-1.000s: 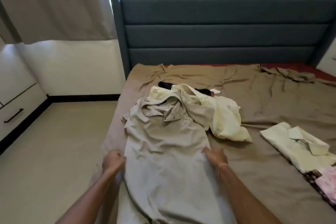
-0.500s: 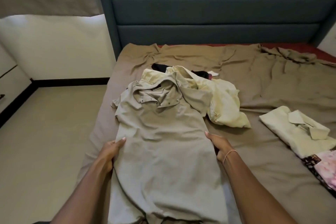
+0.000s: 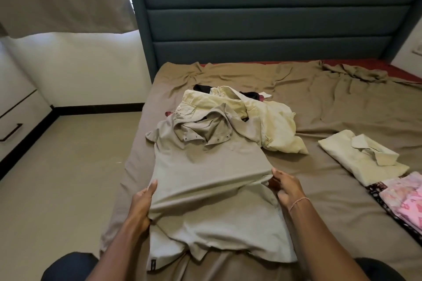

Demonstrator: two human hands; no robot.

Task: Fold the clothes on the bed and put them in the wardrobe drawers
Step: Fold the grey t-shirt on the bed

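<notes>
With left hand [image 3: 141,203] and right hand [image 3: 286,187] pinching the khaki shirt [image 3: 210,166] mid-frame, lifting both sides evenly should keep the fold straight.

The head-worn camera looks forward and down along the bed [image 3: 296,102] toward its headboard [image 3: 262,18], seemingly from close.
</notes>
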